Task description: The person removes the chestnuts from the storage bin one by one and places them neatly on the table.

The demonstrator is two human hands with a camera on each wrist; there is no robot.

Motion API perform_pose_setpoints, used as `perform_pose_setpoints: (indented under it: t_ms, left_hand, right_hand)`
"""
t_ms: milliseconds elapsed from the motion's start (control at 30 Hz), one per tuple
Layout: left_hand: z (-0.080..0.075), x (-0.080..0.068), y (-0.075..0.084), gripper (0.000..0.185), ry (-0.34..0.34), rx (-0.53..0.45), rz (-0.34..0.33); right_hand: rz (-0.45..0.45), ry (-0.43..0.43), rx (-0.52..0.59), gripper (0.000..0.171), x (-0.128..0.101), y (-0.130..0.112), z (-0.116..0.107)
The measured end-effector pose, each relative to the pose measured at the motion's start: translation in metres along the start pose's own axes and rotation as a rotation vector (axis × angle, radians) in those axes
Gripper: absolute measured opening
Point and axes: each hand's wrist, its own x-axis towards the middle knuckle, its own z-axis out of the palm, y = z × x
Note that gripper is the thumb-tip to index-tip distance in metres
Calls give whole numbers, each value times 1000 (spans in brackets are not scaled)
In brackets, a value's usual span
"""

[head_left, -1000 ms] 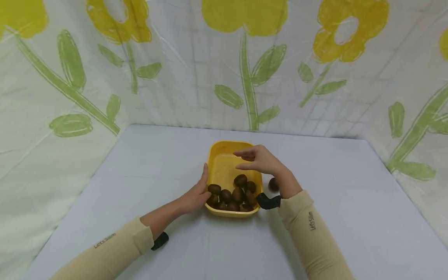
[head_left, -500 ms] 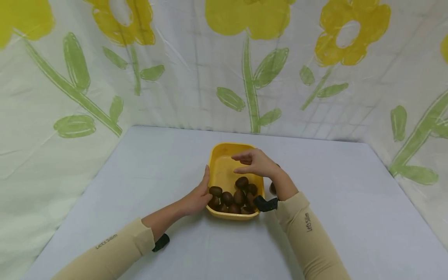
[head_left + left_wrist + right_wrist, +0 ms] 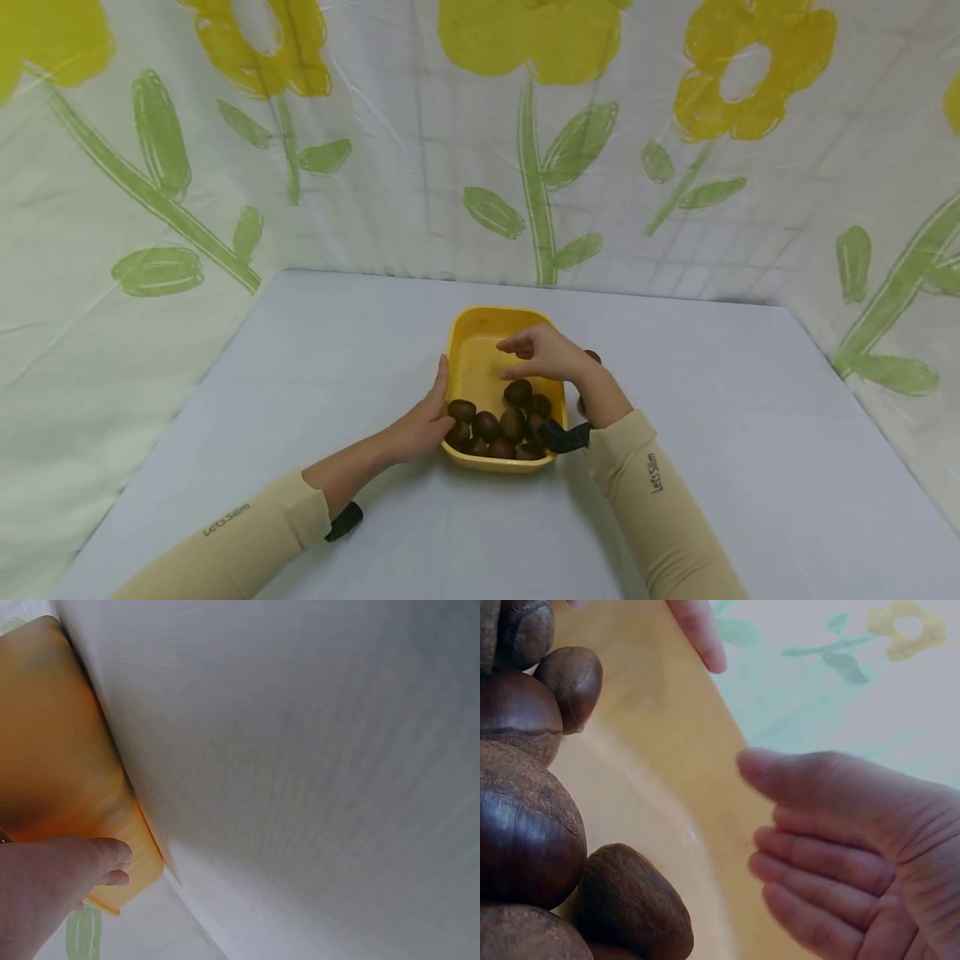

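A yellow rectangular plastic tub (image 3: 474, 360) stands on the table, with several brown chestnuts (image 3: 513, 423) gathered at its near end. My left hand (image 3: 422, 423) grips the tub's left wall, its thumb over the rim and fingers along the outside; the left wrist view shows those fingers (image 3: 105, 855) against the yellow wall. Over the tub's right side hovers my right hand (image 3: 546, 354), thumb and fingers apart and loosely bent. Nothing shows between them in the right wrist view, where chestnuts (image 3: 525, 825) lie to the left of that hand (image 3: 855, 847).
Just outside the tub's right wall, a chestnut (image 3: 592, 356) shows past the right wrist, and another (image 3: 581, 407) is mostly hidden by the forearm. A pale cloth covers the table (image 3: 337, 350). Behind it hangs a flower-printed curtain (image 3: 390, 192).
My right hand has moved slightly left and down over the tub. A chestnut beyond the right wrist has come into sight. The left hand keeps its hold on the tub.
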Motion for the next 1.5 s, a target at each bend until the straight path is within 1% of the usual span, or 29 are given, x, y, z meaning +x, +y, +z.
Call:
perform_pose_setpoints:
  t_ms: [200,300,600,933,1133,1500]
  left_hand:
    - [0,1,-1,84,2,8,10]
    - [0,1,-1,84,4,13,16]
    - [-1,0,-1,83,4,9,16]
    - [-2,2,-2,83,6,9,21]
    - [-2,2,-2,84,10,13,19]
    - [0,1,-4,85,11,0,9]
  right_hand:
    - [29,-43,-120,51,-1,0,0]
    - [28,-64,-171,50,-2,0,-1]
    - [15,-105,-250,42,-1,1,0]
    - [40,-134,-298,35,0,-2,3]
    - [16,-162,-341,31,2,-2,5]
    - [10,-207,-353,32,3,0,9]
